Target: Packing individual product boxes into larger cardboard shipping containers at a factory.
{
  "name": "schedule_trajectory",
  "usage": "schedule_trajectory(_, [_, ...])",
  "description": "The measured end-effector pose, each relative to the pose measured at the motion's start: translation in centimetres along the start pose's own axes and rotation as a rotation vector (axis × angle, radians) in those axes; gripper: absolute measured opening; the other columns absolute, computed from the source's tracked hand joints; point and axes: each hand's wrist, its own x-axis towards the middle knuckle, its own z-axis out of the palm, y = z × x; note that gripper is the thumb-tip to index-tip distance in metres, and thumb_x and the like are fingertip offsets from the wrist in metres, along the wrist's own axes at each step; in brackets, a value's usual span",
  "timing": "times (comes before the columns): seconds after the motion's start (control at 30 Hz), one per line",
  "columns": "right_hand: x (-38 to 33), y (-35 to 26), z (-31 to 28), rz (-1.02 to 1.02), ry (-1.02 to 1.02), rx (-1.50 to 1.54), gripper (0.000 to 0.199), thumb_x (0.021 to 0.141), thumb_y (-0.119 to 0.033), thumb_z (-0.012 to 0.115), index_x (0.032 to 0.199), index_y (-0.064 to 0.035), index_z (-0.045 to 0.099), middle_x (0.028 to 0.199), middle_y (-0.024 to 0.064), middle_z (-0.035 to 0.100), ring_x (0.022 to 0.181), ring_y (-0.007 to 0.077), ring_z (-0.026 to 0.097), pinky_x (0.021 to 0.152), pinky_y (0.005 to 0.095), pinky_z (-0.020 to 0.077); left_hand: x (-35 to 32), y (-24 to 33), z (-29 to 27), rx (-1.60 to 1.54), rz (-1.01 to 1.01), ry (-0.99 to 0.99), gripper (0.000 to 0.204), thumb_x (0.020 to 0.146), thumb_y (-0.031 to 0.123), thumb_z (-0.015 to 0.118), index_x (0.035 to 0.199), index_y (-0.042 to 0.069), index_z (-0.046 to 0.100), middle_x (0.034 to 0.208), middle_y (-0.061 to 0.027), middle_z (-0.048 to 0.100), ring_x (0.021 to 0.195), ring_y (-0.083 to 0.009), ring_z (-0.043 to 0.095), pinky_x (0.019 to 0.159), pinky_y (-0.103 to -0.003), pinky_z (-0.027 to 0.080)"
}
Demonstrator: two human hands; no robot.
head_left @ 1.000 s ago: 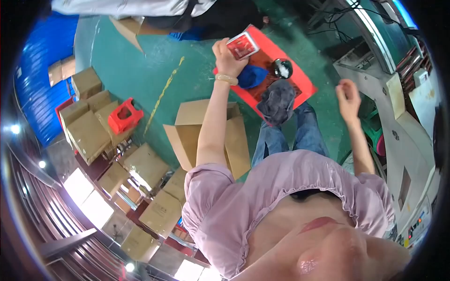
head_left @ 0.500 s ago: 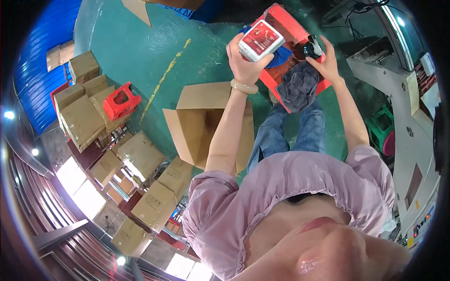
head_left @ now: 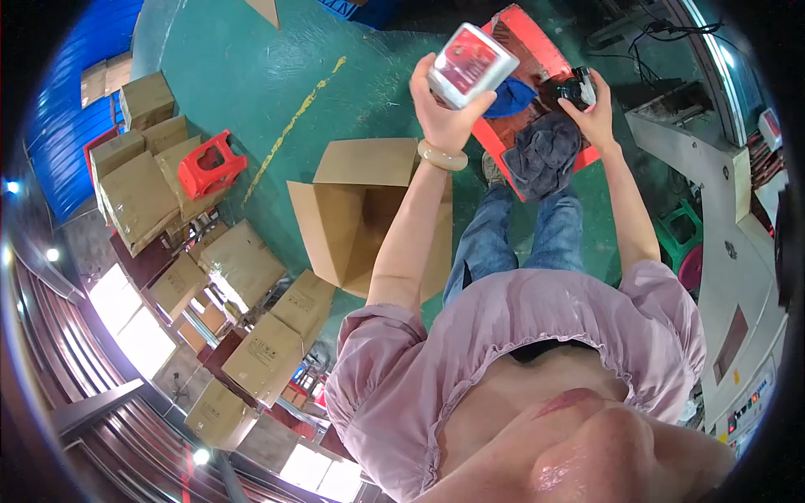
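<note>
My left hand (head_left: 446, 116) is closed around a white plastic container with a red label (head_left: 474, 65), lifted over the near-left side of a red-edged stand (head_left: 537, 46). The label is blurred by motion. In my right hand (head_left: 597, 119) is a small black pump head (head_left: 575, 89) with a whitish part on it; its exact kind is hard to make out. A crumpled dark grey cloth (head_left: 543, 158) lies on the stand's near end, just below my right hand. Between the container and the cloth sits a blue item (head_left: 510, 99), partly hidden.
An open cardboard box (head_left: 314, 235) stands on the green floor to my left. Further left are stacked cartons (head_left: 138, 201) with a red stool (head_left: 210, 165) on top. A pale machine (head_left: 729, 243) and a green stool (head_left: 681, 230) stand at the right.
My left hand has tilted the white container and shifted it slightly up and right. My right hand has moved a little to the right with the black pump head.
</note>
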Motion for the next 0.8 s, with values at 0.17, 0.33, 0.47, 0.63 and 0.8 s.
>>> schedule_trajectory(0.17, [-2.2, 0.1, -2.1, -0.009, 0.01, -0.07, 0.079, 0.067, -0.028, 0.078, 0.127, 0.001, 0.038, 0.123, 0.0183, 0.042, 0.115, 0.0306, 0.043, 0.096, 0.0379, 0.0368, 1.0, 0.2, -1.8, -1.194, -0.865, -0.372, 0.068, 0.075, 0.055, 0.06, 0.12, 0.006, 0.047, 0.108, -0.013, 0.052, 0.093, -0.0282, 0.055, 0.068, -0.031, 0.051])
schedule_trajectory(0.33, [-3.8, 0.7, -3.0, -0.001, -0.022, -0.123, 0.078, 0.067, -0.03, 0.078, 0.127, 0.0008, 0.038, 0.123, 0.0186, 0.042, 0.114, 0.0313, 0.044, 0.095, 0.039, 0.0374, 0.6, -0.2, -0.8, -1.499, -0.976, -0.401, 0.073, 0.078, 0.067, 0.043, 0.118, 0.006, 0.05, 0.109, -0.0181, 0.055, 0.095, -0.0295, 0.054, 0.069, -0.031, 0.052])
schedule_trajectory(0.47, [-3.8, -0.3, -3.4, 0.047, 0.03, -0.037, 0.075, 0.068, -0.028, 0.077, 0.127, 0.001, 0.039, 0.122, 0.0182, 0.042, 0.112, 0.0307, 0.046, 0.094, 0.0387, 0.0386, 0.6, 0.3, 0.1, -1.596, -0.992, -0.432, 0.071, 0.079, 0.065, 0.045, 0.119, 0.007, 0.05, 0.113, -0.0195, 0.053, 0.095, -0.0316, 0.054, 0.074, -0.034, 0.052])
schedule_trajectory(0.63, [-5.3, -0.7, -3.2, 0.078, 0.119, 0.033, 0.068, 0.073, -0.019, 0.074, 0.128, -0.0014, 0.038, 0.123, 0.015, 0.041, 0.11, 0.0255, 0.049, 0.09, 0.0347, 0.0413, 0.2, 1.5, 1.7, -1.465, -0.943, -0.14, 0.072, 0.079, 0.066, 0.045, 0.12, 0.007, 0.048, 0.113, -0.0183, 0.052, 0.097, -0.0341, 0.053, 0.082, -0.038, 0.049])
schedule_trajectory(0.8, [-7.3, -2.5, -3.3, 0.04, 0.186, 0.008, 0.06, 0.072, -0.016, 0.073, 0.121, 0.0007, 0.043, 0.114, 0.0159, 0.046, 0.102, 0.0264, 0.051, 0.085, 0.0348, 0.0431, 0.3, 2.6, 2.3, -1.342, -1.042, 0.021, 0.064, 0.08, 0.059, 0.05, 0.118, 0.007, 0.047, 0.109, -0.0164, 0.052, 0.101, -0.0352, 0.052, 0.087, -0.04, 0.047])
